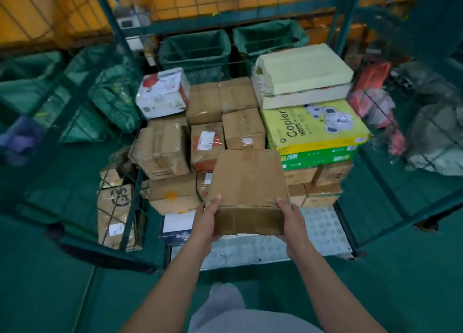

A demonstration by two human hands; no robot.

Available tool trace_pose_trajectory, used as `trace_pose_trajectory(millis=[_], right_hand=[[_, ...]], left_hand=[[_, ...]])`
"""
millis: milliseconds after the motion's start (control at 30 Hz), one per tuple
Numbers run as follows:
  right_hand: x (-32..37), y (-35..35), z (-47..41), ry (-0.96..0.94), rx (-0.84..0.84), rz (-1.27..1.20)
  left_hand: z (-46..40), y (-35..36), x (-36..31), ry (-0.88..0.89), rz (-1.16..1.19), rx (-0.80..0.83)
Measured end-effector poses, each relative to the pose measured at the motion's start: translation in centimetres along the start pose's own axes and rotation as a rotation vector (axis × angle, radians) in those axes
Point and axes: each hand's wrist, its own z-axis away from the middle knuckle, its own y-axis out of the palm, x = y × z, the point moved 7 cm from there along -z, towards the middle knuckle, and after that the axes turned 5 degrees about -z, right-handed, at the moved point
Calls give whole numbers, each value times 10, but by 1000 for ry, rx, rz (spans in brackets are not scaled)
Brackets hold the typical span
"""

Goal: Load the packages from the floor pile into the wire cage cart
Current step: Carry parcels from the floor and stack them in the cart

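The plain cardboard box (248, 182) is held out in front of the person, above the cart's bare metal floor plate (323, 230) at the open front of the wire cage cart (110, 32). Both hands grasp its near edge: the left hand (206, 220) wraps the near-left corner, the right hand (292, 220) the near-right corner, thumbs on top. The box's long axis runs side to side, and it tilts slightly away from the person.

Ahead and below lie stacked brown cartons (162, 152), with the yellow Copier paper box (315, 127) to the right under pale foam slabs (303, 69). The free spot looks to be the bare plate just under the box (my judgement only). The dark blue and white box (175, 227) sits close beside the left hand and could crowd a set-down there.
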Motion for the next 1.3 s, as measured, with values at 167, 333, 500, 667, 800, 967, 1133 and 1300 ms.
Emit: trace_pose_trajectory(millis=[167,333,500,667,800,967,1133,1300], right_hand=[[22,29,-14,-4,82,63],[40,59,-41,1,148,120],[65,97,-87,33,140,153],[104,152,-152,48,119,168],[134,205,-209,109,176,155],[177,281,-286,201,248,199],[210,335,-347,186,238,308],[241,384,-405,137,192,252]], left_hand=[[-3,-12,-15,23,51,-69],[-28,-18,-30,21,135,-92],[-74,-18,-65,9,171,-93],[-151,-15,-126,25,173,-60],[-218,-19,-183,83,155,-85],[-314,-23,-268,131,82,-88],[-382,-24,-337,189,-11,-75],[-441,-27,-388,258,-199,-115]])
